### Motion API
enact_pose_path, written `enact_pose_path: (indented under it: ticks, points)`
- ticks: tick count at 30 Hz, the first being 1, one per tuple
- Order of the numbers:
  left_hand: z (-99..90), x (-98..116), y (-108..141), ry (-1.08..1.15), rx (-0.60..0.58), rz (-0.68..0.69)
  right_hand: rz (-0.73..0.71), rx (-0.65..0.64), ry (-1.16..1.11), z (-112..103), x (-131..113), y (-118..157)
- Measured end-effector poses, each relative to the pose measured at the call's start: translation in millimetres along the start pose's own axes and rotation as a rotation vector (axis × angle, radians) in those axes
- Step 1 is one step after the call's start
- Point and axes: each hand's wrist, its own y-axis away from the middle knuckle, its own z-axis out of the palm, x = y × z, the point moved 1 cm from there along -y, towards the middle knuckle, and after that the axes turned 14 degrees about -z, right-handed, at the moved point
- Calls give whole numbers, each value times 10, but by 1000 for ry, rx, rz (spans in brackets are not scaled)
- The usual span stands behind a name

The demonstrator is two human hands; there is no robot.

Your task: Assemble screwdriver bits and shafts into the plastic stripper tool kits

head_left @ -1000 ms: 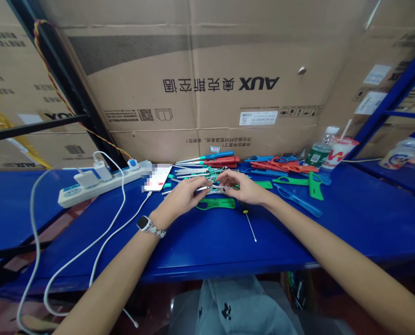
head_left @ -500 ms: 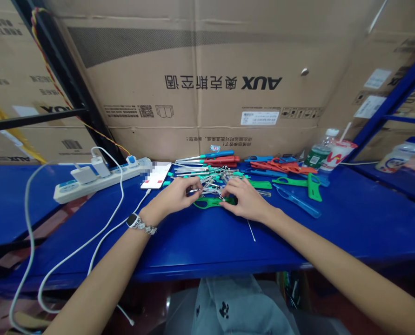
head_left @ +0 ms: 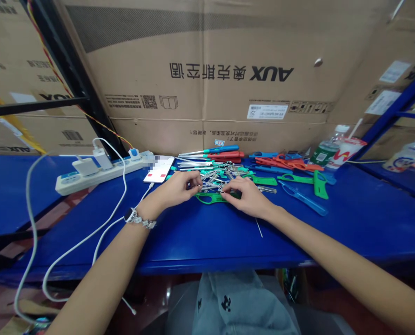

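Right hand (head_left: 248, 198) pinches thin wire (head_left: 222, 190) near a flat green plastic casing (head_left: 212, 198); left hand (head_left: 180, 188) curled, contents unclear.

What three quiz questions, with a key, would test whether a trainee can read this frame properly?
1. Multiple choice: what lies between the left hand and the right hand?
A) coins
B) thin rod-like pieces
C) sponges

2. True or false: the phone lies nearer to the left hand than to the right.

3. Fill in the missing word: beside the green-labelled bottle, a cup has a ____ sticking up out of it.

Key: 1: B. 2: True. 3: straw.
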Motion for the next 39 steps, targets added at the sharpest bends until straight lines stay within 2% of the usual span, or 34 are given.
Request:
enact_pose_path:
  ticks: [5, 12, 17, 24, 28, 32, 36, 39]
  points:
    - [-31, 18, 7, 42, 29, 22, 94, 44, -170, 18, 29, -21]
    - [11, -81, -26, 18, -31, -23, 161, 23, -165, 46, 3, -27]
    - [7, -106, -33, 4, -60, -50, 193, 19, -283, 42, 26, -40]
    - [-20, -76, -24, 9, -51, -21, 229, -67, -490, -21, 117, -69]
    - [-27, -59, -24, 15, -44, -11, 184, -18, -416, 0, 94, -58]
    - [-37, -41, -15, 12, -45, -27, 104, 30, -221, 18, 41, -34]
    - [-40, -56, -10, -4, -51, -30, 14, -6, 17, 7, 19, -7]
    - [-34, -90, -12, -14, -84, -28, -45, -48, 59, 6, 23, 4]
